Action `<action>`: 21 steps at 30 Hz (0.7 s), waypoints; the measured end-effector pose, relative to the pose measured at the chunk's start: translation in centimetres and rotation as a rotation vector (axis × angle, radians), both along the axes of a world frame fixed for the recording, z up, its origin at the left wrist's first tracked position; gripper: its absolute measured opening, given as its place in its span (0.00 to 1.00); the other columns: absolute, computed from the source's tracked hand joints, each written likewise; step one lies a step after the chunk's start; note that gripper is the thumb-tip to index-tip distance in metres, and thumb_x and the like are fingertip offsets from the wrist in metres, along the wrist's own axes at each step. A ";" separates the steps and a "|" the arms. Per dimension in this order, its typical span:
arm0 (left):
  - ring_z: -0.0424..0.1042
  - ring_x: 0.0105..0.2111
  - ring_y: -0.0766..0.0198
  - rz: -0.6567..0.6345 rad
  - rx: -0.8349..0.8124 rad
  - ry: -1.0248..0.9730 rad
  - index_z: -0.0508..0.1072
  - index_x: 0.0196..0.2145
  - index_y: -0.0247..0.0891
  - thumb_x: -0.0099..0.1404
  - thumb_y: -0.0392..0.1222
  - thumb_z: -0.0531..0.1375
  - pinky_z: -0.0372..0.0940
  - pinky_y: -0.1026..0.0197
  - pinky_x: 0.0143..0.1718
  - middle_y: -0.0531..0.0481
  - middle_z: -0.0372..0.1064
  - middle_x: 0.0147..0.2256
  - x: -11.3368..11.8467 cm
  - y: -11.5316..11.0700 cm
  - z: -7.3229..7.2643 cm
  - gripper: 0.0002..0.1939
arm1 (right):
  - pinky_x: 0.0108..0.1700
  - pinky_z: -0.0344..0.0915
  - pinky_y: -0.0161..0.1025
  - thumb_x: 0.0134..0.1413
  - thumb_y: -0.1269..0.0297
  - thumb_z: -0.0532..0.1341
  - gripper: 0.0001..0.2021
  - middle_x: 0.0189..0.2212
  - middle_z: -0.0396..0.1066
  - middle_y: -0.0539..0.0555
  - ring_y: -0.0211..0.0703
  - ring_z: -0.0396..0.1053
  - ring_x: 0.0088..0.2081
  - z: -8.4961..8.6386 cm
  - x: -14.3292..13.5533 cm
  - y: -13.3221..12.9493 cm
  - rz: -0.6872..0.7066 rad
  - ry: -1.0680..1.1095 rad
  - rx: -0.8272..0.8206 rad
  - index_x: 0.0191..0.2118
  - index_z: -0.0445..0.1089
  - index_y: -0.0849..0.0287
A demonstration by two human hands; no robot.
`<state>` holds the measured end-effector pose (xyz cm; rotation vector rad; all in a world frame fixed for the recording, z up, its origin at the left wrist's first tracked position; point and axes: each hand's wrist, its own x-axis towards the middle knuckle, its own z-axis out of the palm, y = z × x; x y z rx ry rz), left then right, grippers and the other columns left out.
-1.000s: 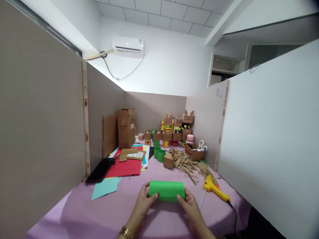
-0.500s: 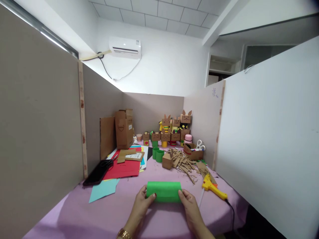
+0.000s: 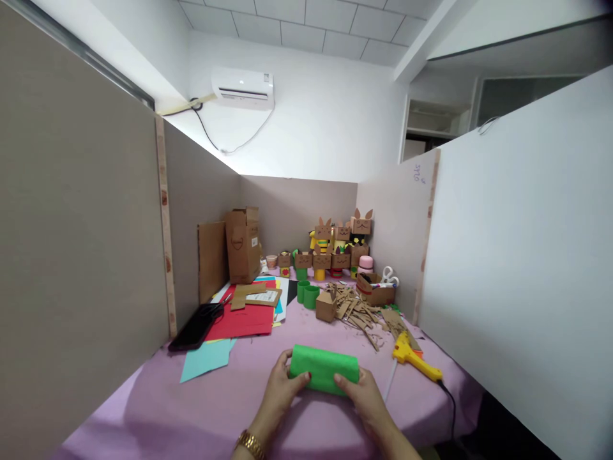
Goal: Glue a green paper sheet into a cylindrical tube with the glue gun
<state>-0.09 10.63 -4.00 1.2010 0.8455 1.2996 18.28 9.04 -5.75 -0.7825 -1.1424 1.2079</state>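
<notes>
A bright green paper roll (image 3: 324,366) is held crosswise over the near part of the table, its right end tilted slightly down. My left hand (image 3: 287,382) is closed on its left end, thumb pressed on the front and fingers behind. On the right end, my right hand (image 3: 360,388) grips with its thumb across the front face; its other fingers are mostly hidden behind the paper. Beyond the hands stand two short green paper tubes (image 3: 311,297) and a small cardboard box (image 3: 326,306).
A yellow glue gun (image 3: 416,359) with a cord lies at right. Cardboard strips (image 3: 355,308) are heaped behind it, near a box of tools (image 3: 376,291). Red paper (image 3: 244,321), scissors and a black tablet-like object (image 3: 191,330) lie left. Cardboard animal figures (image 3: 322,259) stand at the back.
The green roll has gone from level to slightly tilted, right end lower. My right thumb has slid inward across its front. The whole view has shifted a little.
</notes>
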 end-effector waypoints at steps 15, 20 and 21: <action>0.71 0.32 0.64 0.032 -0.062 -0.078 0.71 0.42 0.38 0.53 0.55 0.63 0.62 0.64 0.36 0.50 0.74 0.31 -0.7 -0.4 0.1 0.23 | 0.46 0.66 0.49 0.37 0.52 0.71 0.20 0.30 0.80 0.55 0.52 0.74 0.35 0.8 0.3 -0.8 -0.109 0.095 -0.024 0.35 0.77 0.61; 0.74 0.35 0.55 -0.110 -0.019 -0.055 0.75 0.35 0.34 0.41 0.47 0.72 0.65 0.57 0.40 0.43 0.77 0.34 -0.2 -0.7 0.8 0.23 | 0.43 0.67 0.47 0.38 0.52 0.70 0.20 0.30 0.79 0.56 0.51 0.74 0.33 0.8 0.0 -0.8 -0.047 0.093 -0.004 0.35 0.77 0.61; 0.74 0.35 0.55 -0.119 -0.015 -0.056 0.75 0.34 0.34 0.41 0.48 0.72 0.65 0.57 0.41 0.42 0.77 0.33 -0.1 -0.7 0.9 0.23 | 0.43 0.66 0.46 0.40 0.51 0.69 0.20 0.30 0.79 0.55 0.50 0.73 0.34 0.7 0.1 -0.7 -0.049 0.100 0.004 0.36 0.77 0.61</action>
